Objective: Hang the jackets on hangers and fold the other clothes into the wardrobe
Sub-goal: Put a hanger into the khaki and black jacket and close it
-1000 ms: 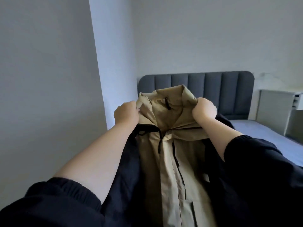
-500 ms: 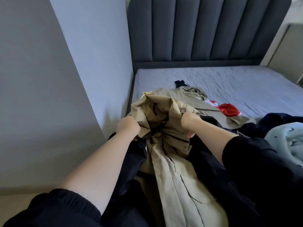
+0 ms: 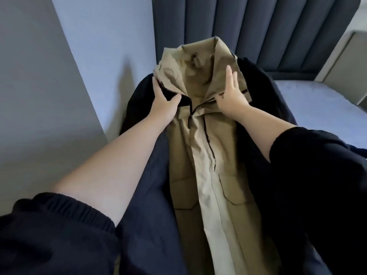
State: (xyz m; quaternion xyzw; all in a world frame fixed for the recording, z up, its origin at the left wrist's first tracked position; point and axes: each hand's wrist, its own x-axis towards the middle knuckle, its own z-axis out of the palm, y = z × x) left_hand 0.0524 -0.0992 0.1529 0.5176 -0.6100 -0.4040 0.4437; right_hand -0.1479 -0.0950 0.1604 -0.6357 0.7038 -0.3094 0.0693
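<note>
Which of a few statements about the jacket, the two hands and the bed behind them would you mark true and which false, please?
1. The jacket is tan down the front and dark at the shoulders and sides. True.
2. A hanger shows at the collar. False: no hanger is in view; the hands hold the jacket up.
3. The right hand lies on the collar with its fingers straight. True.
4. The headboard is red. False: it is dark blue-grey with padded vertical channels.
5. The left hand hangs free of the jacket. False: it grips the dark shoulder beside the collar.
</note>
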